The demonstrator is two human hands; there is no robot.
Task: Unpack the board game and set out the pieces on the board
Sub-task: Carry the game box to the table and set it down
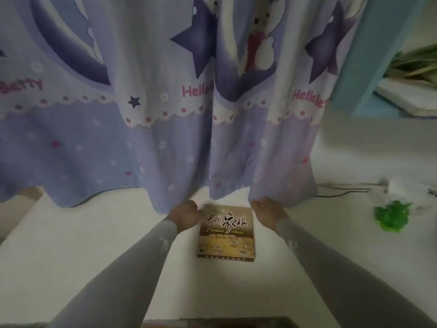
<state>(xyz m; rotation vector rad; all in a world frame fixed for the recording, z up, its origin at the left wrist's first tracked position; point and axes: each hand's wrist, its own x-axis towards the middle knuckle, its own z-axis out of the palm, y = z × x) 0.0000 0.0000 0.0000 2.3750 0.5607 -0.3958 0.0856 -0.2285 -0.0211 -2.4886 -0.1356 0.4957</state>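
Note:
A brown Chinese chess box (pixel 226 234) lies flat and closed on the white tabletop (pixel 94 245), its printed lid facing up. My left hand (pixel 185 214) rests at the box's far left corner, fingers curled against its edge. My right hand (pixel 268 210) is at the far right corner, fingers bent down toward the box side. Both arms wear grey sleeves. Whether either hand truly grips the box is hard to tell; the fingertips are hidden behind the hands.
A purple patterned curtain (pixel 165 114) hangs just behind the box, its hem touching the table. A green plastic object (pixel 392 216) lies at the right. A dark cable (pixel 340 192) runs along the back right. A plant (pixel 416 65) stands at the upper right.

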